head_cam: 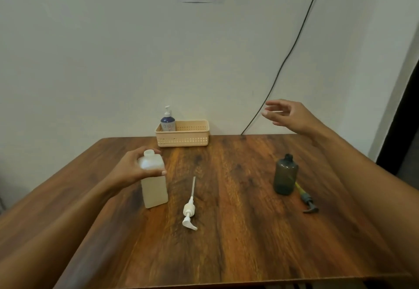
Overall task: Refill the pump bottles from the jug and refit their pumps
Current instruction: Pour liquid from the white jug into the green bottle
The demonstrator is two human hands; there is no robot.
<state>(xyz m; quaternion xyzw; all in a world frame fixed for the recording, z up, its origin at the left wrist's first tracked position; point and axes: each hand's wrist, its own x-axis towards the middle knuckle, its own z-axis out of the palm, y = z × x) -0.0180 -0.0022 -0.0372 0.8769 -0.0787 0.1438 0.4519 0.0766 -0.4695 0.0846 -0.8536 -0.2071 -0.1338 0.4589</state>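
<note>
— Translucent white plastic jug (154,183), where?
— Nine o'clock on the brown wooden table (238,243), left hand (133,171) clamped round its shoulder.
— Right hand (288,115)?
— Two o'clock, raised, fingers spread, holding nothing.

one view only, from the person's head, looking forward and down across a wooden table (249,232) toward a pale wall (90,50) at its far edge. it sits close enough that both forearms enter from the bottom corners, and its wide angle curves the table's edges.
</note>
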